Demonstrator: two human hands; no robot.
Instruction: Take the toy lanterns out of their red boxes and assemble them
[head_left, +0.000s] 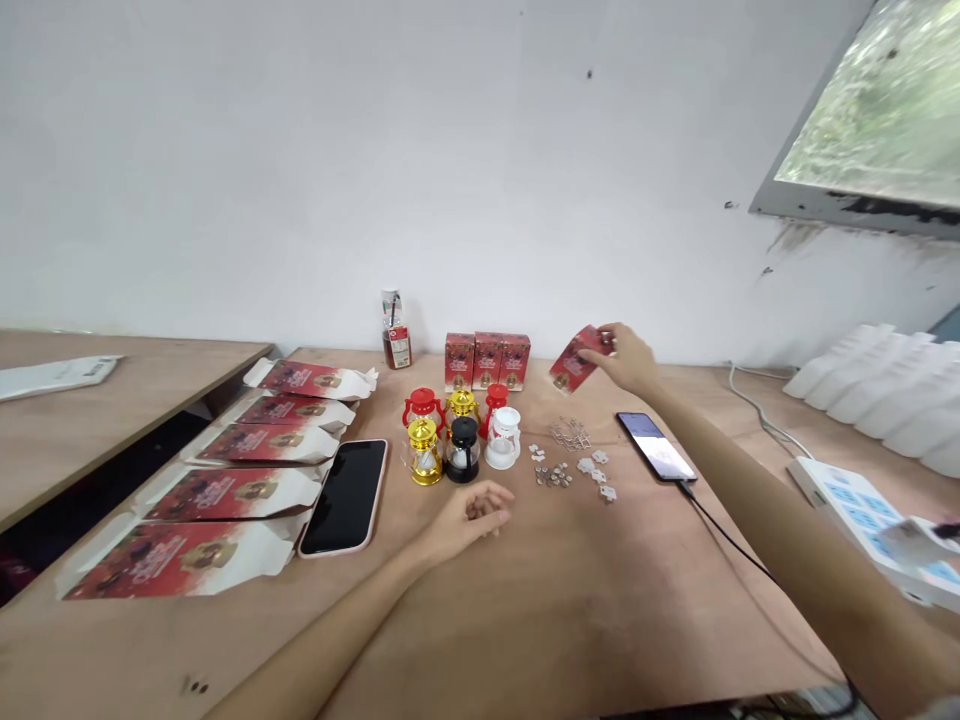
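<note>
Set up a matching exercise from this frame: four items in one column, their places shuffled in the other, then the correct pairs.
Items
1. Black lantern
2. Flat red cartons
3. Bottle with red-and-white label
4. Single tilted red box

Places
A. Gripped by the right hand
B. Near the wall, left of the three upright red boxes
C. Between a gold lantern and the white lantern, in the front row
D. Lined up along the left side of the table

Right pairs: 1-C, 2-D, 3-B, 4-A
</note>
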